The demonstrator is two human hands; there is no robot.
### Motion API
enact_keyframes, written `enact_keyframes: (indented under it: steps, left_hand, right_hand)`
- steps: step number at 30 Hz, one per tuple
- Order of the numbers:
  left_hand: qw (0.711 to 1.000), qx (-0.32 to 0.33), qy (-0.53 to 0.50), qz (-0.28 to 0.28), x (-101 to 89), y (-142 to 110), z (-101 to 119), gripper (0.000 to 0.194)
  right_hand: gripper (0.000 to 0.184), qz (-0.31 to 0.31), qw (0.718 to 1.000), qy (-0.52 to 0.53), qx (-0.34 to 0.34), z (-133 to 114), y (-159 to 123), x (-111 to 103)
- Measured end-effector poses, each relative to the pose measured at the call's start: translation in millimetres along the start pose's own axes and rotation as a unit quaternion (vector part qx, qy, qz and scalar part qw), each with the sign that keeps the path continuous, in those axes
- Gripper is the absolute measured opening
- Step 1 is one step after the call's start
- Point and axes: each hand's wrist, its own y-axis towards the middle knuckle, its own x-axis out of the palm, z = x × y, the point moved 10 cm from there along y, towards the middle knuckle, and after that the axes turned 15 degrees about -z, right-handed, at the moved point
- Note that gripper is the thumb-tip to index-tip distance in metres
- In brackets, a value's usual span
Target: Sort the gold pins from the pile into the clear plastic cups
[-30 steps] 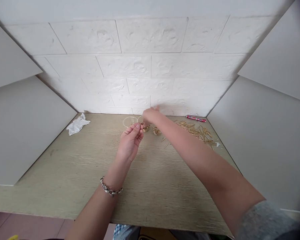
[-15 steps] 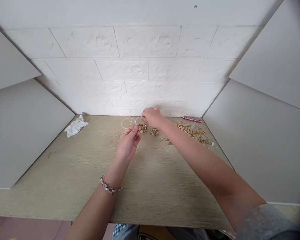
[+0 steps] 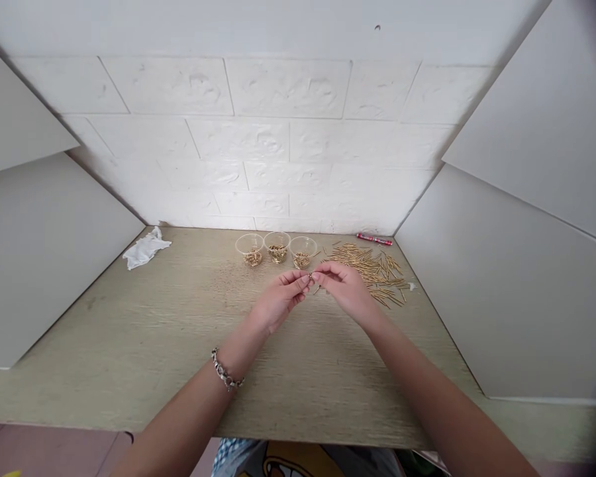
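Note:
My left hand point(image 3: 284, 296) and my right hand point(image 3: 342, 286) meet fingertip to fingertip above the table. Each is closed in a pinch, around a small dark metal piece point(image 3: 310, 275) whose kind is too small to make out. Just beyond them, three clear plastic cups stand in a row: a left cup point(image 3: 249, 246), a middle cup point(image 3: 277, 244) and a right cup point(image 3: 303, 248), each with small gold-coloured metal parts inside. Beside and behind my right hand spreads a pile of thin gold-coloured metal rods point(image 3: 377, 268), partly hidden by that hand.
A crumpled white tissue point(image 3: 146, 249) lies at the back left of the wooden table point(image 3: 179, 358). Near the back right corner is a red tube-shaped item point(image 3: 374, 239). Tiny specks point(image 3: 231, 278) are scattered left of the hands. White panels close off both sides, with a brick-pattern wall behind.
My right hand has come back from over the cups toward me and now meets my left hand. My left hand has moved right and slightly nearer. All three cups now show.

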Motion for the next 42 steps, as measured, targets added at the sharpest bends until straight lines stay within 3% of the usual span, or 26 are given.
enact_keyframes:
  steps: [6, 18, 25, 42]
  left_hand:
    - [1.0, -0.008, -0.003, 0.005, -4.8, 1, -6, 0.019]
    - [0.999, -0.04, -0.008, 0.017, -3.6, 1, -18, 0.021]
    - [0.998, -0.064, -0.021, -0.001, -2.1, 2, -24, 0.023]
    - [0.996, -0.074, 0.004, -0.043, 4.3, 3, -23, 0.022]
  right_hand:
    - [0.021, 0.024, 0.995, 0.096, 0.015, 20, -5, 2]
    - [0.013, 0.018, 0.999, 0.044, 0.003, 20, -8, 8]
    - [0.011, -0.016, 0.997, 0.071, -0.026, 15, -7, 17]
    - [0.014, -0.01, 0.998, 0.062, -0.017, 15, -10, 14]
